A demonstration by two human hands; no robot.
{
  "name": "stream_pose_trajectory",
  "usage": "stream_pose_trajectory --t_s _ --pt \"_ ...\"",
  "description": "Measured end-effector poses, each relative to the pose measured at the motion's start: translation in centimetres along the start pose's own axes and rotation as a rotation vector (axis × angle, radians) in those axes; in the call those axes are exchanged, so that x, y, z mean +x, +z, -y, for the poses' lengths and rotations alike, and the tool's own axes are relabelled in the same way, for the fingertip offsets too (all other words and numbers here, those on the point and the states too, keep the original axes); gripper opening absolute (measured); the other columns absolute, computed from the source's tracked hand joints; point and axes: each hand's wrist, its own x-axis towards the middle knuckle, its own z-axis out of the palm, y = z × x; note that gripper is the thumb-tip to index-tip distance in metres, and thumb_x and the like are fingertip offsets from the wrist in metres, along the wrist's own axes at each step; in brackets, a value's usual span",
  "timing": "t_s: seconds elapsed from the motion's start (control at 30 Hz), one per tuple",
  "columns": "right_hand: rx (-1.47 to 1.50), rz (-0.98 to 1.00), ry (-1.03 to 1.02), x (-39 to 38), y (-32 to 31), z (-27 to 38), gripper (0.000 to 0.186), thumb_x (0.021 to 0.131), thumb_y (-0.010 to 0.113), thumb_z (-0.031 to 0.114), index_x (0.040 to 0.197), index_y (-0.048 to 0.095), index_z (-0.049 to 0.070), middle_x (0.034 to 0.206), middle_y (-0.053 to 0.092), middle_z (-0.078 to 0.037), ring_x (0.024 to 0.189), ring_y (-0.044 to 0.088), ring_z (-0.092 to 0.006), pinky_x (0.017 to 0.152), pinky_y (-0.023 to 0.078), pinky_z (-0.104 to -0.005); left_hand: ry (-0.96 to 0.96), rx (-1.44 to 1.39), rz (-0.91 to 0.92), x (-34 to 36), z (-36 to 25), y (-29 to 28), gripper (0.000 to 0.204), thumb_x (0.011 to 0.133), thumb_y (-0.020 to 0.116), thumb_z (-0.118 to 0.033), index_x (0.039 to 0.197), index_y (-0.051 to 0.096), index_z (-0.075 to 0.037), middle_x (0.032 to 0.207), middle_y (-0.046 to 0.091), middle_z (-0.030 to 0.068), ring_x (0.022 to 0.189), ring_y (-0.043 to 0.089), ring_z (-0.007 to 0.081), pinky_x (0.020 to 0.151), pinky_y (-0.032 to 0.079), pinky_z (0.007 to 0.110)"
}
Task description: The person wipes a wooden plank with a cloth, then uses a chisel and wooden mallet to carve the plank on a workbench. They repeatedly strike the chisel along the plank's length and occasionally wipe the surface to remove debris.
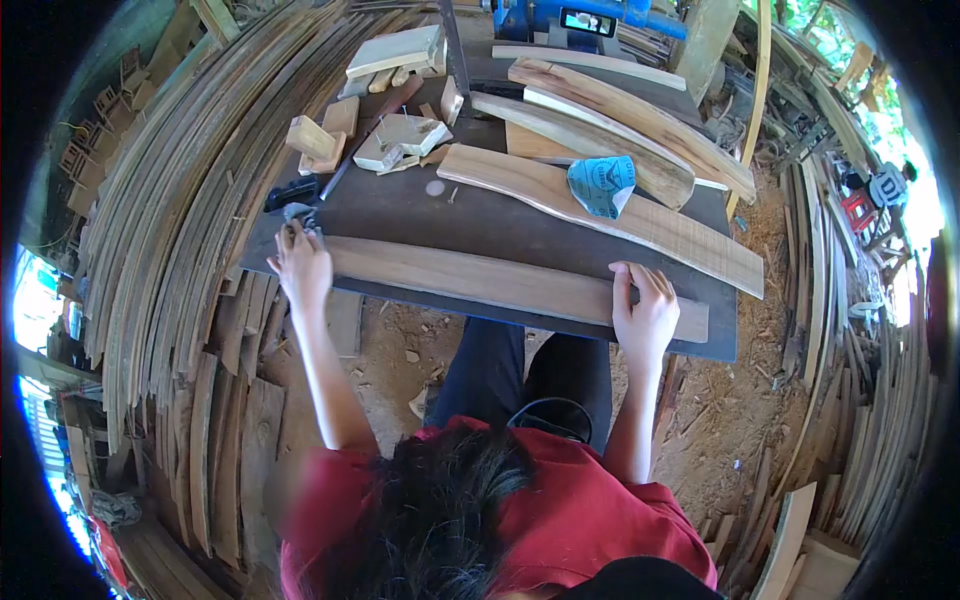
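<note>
A long, narrow plank (465, 270) lies along the near edge of the dark worktop (400, 225). My left hand (300, 262) is at its left end, fingers bent against a small grey object (302, 215); exactly what they hold is unclear. A black item (292, 193) sits just beyond. At the other end, my right hand (645, 310) grips the plank, fingers curled over it. Behind lies a curved, paler board (690, 240) with a blue round sheet (600, 185) on it and a screw (453, 195) beside it.
Wood blocks (395, 50) and more boards (630, 120) cover the back of the worktop, near blue machinery (650, 25) and a small screen (588, 22). Long timber stacks (160, 220) crowd both sides. A red stool (857, 210) stands far right. Shavings litter the dirt floor (710, 430).
</note>
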Motion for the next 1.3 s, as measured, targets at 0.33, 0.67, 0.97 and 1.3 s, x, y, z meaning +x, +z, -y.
stream_pose_trajectory --t_s 0.33,0.67,0.97,1.3 --pt "-0.005 0.013 -0.002 0.0 -0.3 -0.3 0.009 0.083 0.058 0.012 0.079 0.065 0.007 0.076 0.066 -0.006 0.07 0.06 -0.0252 0.066 0.047 -0.0347 0.542 -0.307 -0.1 -12.9 -9.7 -0.5 0.038 0.091 0.04 -0.014 0.126 0.05 -0.005 0.132 0.045 0.0188 0.129 0.037 0.0332 0.106 0.023 0.056" --pt "0.005 0.003 -0.014 0.0 -0.1 -0.1 0.009 0.083 0.058 0.012 0.08 0.066 0.007 0.077 0.065 -0.007 0.069 0.06 -0.026 0.065 0.047 -0.0352 0.237 -0.137 -0.274 -4.4 -1.6 0.7 0.037 0.093 0.036 -0.013 0.124 0.053 -0.004 0.136 0.045 0.0112 0.132 0.035 0.0297 0.11 0.017 0.054" --pt "-0.002 0.008 -0.016 0.0 0.0 -0.4 0.01 0.084 0.058 0.012 0.08 0.066 0.007 0.076 0.066 -0.007 0.069 0.06 -0.0262 0.065 0.047 -0.0354 0.894 -0.552 -0.053 -16.4 -13.1 0.1 0.037 0.087 0.045 -0.017 0.121 0.057 -0.007 0.131 0.05 0.0082 0.122 0.047 0.0281 0.103 0.031 0.046" --pt "-0.001 0.012 -0.013 0.0 -0.1 -0.1 0.01 0.084 0.058 0.012 0.08 0.066 0.007 0.077 0.066 -0.007 0.07 0.06 -0.026 0.066 0.047 -0.0352 0.447 -0.241 -0.362 -6.9 -2.4 0.8 0.034 0.093 0.035 -0.014 0.115 0.06 -0.007 0.123 0.056 0.0078 0.121 0.048 0.0276 0.106 0.026 0.053"
